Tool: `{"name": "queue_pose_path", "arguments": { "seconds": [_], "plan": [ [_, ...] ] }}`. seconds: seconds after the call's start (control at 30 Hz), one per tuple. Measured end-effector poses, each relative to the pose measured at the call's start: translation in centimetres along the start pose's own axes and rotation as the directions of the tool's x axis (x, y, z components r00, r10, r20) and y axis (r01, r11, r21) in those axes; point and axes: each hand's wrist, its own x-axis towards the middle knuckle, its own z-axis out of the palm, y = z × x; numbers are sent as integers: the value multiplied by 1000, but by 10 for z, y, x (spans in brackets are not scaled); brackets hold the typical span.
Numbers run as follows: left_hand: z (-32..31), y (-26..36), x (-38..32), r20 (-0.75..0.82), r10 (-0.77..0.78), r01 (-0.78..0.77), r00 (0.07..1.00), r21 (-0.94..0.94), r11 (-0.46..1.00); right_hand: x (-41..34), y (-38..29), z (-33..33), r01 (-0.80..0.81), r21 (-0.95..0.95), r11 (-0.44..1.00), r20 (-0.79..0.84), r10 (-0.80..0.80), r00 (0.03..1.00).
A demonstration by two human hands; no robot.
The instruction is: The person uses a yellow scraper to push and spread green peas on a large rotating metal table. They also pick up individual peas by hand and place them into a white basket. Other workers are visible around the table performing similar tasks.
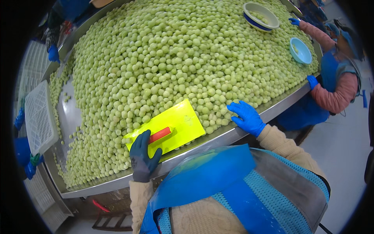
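My left hand, in a grey-blue knit work glove, lies over the near left part of a yellow plastic plastering float. Its fingers cover one end of the float's red handle, with the thumb apart; whether they grip it is hidden. The float rests flat on a deep spread of round, pale green fruits. My right hand, gloved in blue, reaches over the near rim of the metal sorting table. It has its fingers apart, holds nothing, and its fingertips are at the fruits.
A white-and-blue basin and a light blue bowl, each with some fruits, sit on the spread. To the right stands a co-worker in blue gloves. A white slotted crate is at the left edge, with other gloved hands nearby.
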Motion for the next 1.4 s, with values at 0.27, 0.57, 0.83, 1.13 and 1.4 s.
{"name": "queue_pose_path", "arguments": {
  "seconds": [0.27, 0.57, 0.83, 1.13, 1.4],
  "plan": [
    [11, -27, 40, 172, -42, 17, 984, 146, 989, -25, 10, 26, 12, -52, 999, -357, -30, 934],
    [-18, 57, 115, 31, -101, 98, 994, -636, 766, -26, 7, 27, -26, -40, 999, -483, 3, 875],
    [-37, 101, 157, -28, 304, -125, 952, -945, 303, -27, 12, 31, -38, -47, 998, -515, 9, 857],
    [73, 42, 183, 443, -10, 317, 897, -627, 711, -28, 18, 38, -76, -48, 996, -454, 46, 890],
    [-89, 97, 197, -37, 255, -134, 966, -918, 374, -27, 10, 27, -93, 9, 996, -416, 88, 905]
  ]
}}
